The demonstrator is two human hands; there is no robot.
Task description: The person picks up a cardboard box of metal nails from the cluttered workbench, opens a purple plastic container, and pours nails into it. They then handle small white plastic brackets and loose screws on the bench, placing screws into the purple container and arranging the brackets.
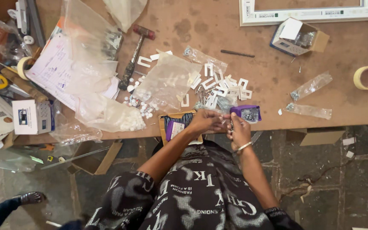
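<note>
A: What are the fingers doing?

B: The left hand (205, 121) and the right hand (238, 130) meet at the table's front edge. The fingertips of both pinch together around something small between them; it is too tiny to tell what it is. The right wrist wears a metal bangle (244, 146).

A: And just around the hands?

B: A purple packet (247, 113) lies just beside the right hand, touching its fingertips or nearly so. Under the left wrist sits a small open cardboard box (176, 126) with another purple packet inside.

A: Farther out?

B: Behind the hands a heap of white plastic brackets (222, 87) is spread on the brown table (218, 34), next to a clear bag (167, 81). Left of that, white round caps (141, 108) lie scattered, and a hammer (135, 55) lies diagonally. At the far right are 2 small clear packets (309, 98) and a roll of tape (366, 78).
</note>
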